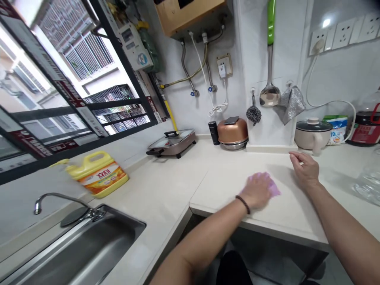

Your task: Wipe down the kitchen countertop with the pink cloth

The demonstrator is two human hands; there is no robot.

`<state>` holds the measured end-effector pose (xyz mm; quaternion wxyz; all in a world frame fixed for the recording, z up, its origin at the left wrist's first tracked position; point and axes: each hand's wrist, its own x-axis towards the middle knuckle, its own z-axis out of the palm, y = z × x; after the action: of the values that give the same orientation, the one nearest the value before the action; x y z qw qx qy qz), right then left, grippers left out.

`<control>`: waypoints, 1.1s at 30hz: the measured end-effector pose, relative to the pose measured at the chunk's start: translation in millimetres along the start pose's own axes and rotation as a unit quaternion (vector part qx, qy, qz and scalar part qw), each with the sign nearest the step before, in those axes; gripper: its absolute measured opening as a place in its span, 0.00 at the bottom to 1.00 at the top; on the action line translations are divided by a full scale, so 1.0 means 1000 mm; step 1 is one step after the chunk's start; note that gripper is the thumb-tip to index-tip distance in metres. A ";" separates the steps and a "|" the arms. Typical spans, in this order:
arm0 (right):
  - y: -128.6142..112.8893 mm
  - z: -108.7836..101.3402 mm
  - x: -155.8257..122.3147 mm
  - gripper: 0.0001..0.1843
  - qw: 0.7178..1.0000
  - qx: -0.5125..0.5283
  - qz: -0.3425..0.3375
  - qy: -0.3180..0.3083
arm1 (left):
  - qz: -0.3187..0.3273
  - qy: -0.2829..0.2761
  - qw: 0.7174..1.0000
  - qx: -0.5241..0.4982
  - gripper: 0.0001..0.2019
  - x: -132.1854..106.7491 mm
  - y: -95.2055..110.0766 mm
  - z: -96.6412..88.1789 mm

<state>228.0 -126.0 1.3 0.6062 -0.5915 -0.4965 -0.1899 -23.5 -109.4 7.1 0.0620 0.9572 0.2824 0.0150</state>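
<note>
My left hand [257,193], with a dark beaded bracelet on its wrist, presses a pink-purple cleaning cloth [274,189] flat against the white countertop [219,186]. Motion blurs this hand a little, and its palm hides part of the cloth. To the right, my right hand [307,168] is loosely curled with its fingers drawn together, and nothing shows in it. It hovers over or rests on the counter, in front of a beige electric pot [308,138] with a dark glass lid.
A steel sink [118,233] with a faucet [59,194] lies at left, beside a yellow detergent jug [101,174]. Along the back stand an electric griddle [175,142], a black bottle [213,132] and copper-coloured cookware [233,132]. A green-handled ladle [270,63] hangs above; clear plastic [368,182] lies right.
</note>
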 end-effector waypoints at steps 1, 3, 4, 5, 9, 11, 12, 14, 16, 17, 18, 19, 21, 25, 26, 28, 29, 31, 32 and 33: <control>0.003 -0.003 0.000 0.22 1.000 -0.005 0.003 0.007 | 0.026 -0.003 1.000 -0.015 0.31 0.007 0.026 0.006; 0.012 -0.011 0.001 0.23 1.000 -0.017 0.016 0.018 | 0.071 0.006 0.997 -0.042 0.32 0.017 0.070 0.015; 0.016 -0.015 0.002 0.23 0.999 -0.023 0.025 0.023 | 0.083 0.006 0.995 -0.051 0.33 0.019 0.087 0.018; 0.020 -0.018 0.002 0.24 0.999 -0.029 0.036 0.028 | 0.093 0.005 0.994 -0.060 0.33 0.020 0.099 0.020; 0.031 -0.023 0.004 0.26 0.996 -0.037 0.072 0.032 | 0.133 -0.026 0.987 -0.085 0.32 0.009 0.100 0.012; 0.032 -0.022 0.004 0.27 0.996 -0.037 0.076 0.022 | 0.139 -0.044 0.985 -0.092 0.31 -0.003 0.075 0.004; 0.031 -0.021 0.003 0.27 0.996 -0.037 0.075 0.019 | 0.132 -0.048 0.986 -0.092 0.31 -0.011 0.058 0.000; 0.029 -0.020 0.003 0.26 0.996 -0.035 0.075 0.018 | 0.097 -0.045 0.991 -0.084 0.30 -0.027 0.017 -0.008; 0.027 -0.020 0.002 0.26 0.996 -0.031 0.077 0.019 | 0.045 -0.030 0.996 -0.067 0.29 -0.045 -0.032 -0.015; 0.026 -0.020 0.002 0.26 0.996 -0.029 0.079 0.018 | 0.012 -0.025 0.998 -0.058 0.28 -0.055 -0.058 -0.019; 0.026 -0.020 0.002 0.25 0.996 -0.026 0.081 0.016 | -0.032 -0.020 0.998 -0.046 0.28 -0.065 -0.086 -0.022; 0.026 -0.020 0.001 0.25 0.996 -0.024 0.083 0.014 | -0.078 -0.017 0.996 -0.032 0.27 -0.077 -0.113 -0.026; 0.027 -0.020 0.000 0.24 0.996 -0.020 0.088 0.011 | -0.175 -0.003 0.984 -0.003 0.28 -0.102 -0.164 -0.034; 0.029 -0.017 -0.004 0.22 0.995 -0.024 0.093 0.001 | -0.338 0.002 0.940 0.040 0.30 -0.150 -0.225 -0.048; 0.029 -0.015 -0.005 0.22 0.995 -0.025 0.094 -0.003 | -0.348 -0.003 0.937 0.043 0.30 -0.158 -0.230 -0.049; 0.027 -0.012 -0.006 0.21 0.995 -0.022 0.096 -0.010 | -0.336 -0.016 0.941 0.041 0.31 -0.170 -0.232 -0.048; 0.025 -0.010 -0.007 0.21 0.995 -0.017 0.096 -0.011 | -0.315 -0.022 0.948 0.037 0.32 -0.174 -0.230 -0.046; 0.020 -0.006 -0.008 0.21 0.996 -0.006 0.092 -0.012 | -0.246 -0.035 0.968 0.029 0.33 -0.180 -0.223 -0.041; 0.018 -0.004 -0.008 0.21 0.996 0.001 0.090 -0.012 | -0.203 -0.041 0.978 0.025 0.33 -0.182 -0.219 -0.039; 0.016 -0.001 -0.009 0.22 0.996 0.008 0.087 -0.013 | -0.159 -0.045 0.986 0.020 0.33 -0.183 -0.214 -0.037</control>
<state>237.8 -126.7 -14.0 0.6189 -0.6299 -0.4524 -0.1247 -295.1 -26.8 17.5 0.0571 0.9008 0.4282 -0.0438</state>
